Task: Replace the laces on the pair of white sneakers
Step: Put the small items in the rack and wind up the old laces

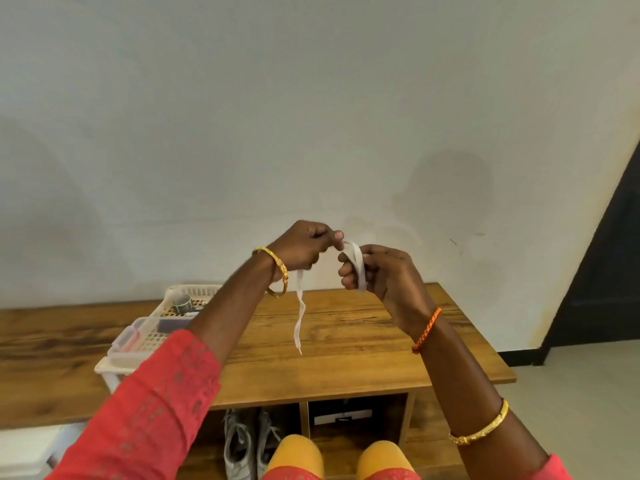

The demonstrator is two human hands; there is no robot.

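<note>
I hold a white lace up in the middle of the frame, above the wooden bench. My left hand pinches one part of it, and a loose end hangs down from that hand. My right hand has its fingers curled round a folded bunch of the lace. The white sneakers sit at the bottom of the frame, in the space under the bench (side by side). A white basket rests on the bench at the left.
</note>
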